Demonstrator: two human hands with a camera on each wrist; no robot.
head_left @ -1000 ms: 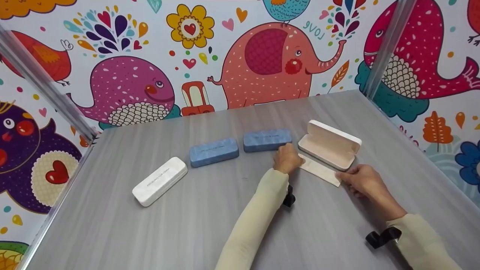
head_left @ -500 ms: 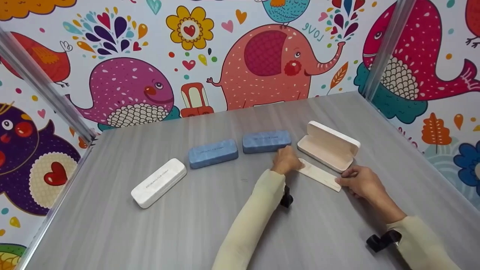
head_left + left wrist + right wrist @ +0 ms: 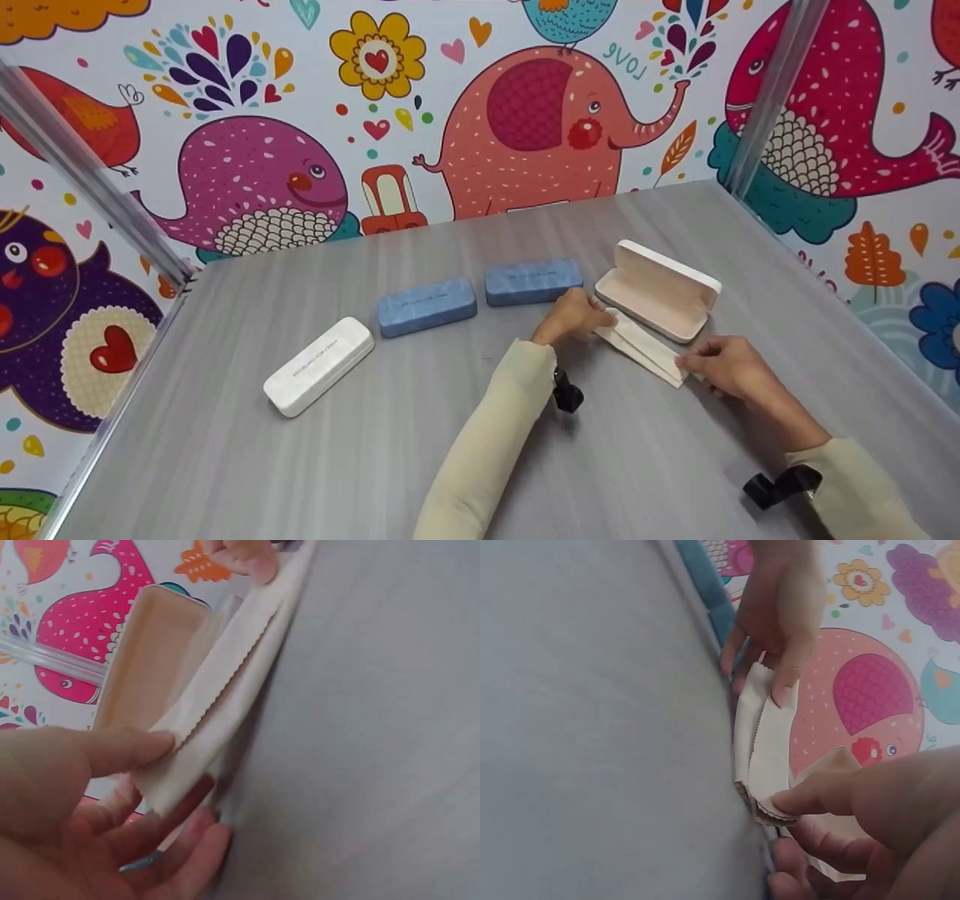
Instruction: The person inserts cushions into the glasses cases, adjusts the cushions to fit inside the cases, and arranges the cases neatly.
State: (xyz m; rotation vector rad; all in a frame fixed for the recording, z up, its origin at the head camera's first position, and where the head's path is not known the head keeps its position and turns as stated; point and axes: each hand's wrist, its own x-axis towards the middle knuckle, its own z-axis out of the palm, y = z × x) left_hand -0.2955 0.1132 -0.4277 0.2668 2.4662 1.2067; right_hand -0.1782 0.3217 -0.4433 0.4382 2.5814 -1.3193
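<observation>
A cream cloth with zigzag-cut edges (image 3: pixel 641 349), folded into a long strip, stretches between my two hands. My left hand (image 3: pixel 576 313) pinches its far-left end, thumb on top and fingers beneath, as the left wrist view shows. At the other end my right hand (image 3: pixel 727 365) pinches it between thumb and fingers; the layered folds (image 3: pixel 769 742) show in the right wrist view. Just behind the cloth lies a white glasses case (image 3: pixel 660 292), lid up, with a beige lining. A blue glasses case (image 3: pixel 534 283), closed, is right beside my left hand.
Further left on the grey table (image 3: pixel 360 465) lie a second closed blue glasses case (image 3: pixel 427 307) and a closed white one (image 3: pixel 319 367). A wall with cartoon animals (image 3: pixel 540 135) rises behind the table, with metal posts at its corners.
The cloth strip has been raised and its folds have parted a little along the length. My left hand has turned, its thumb now over the cloth. The cases have stayed put.
</observation>
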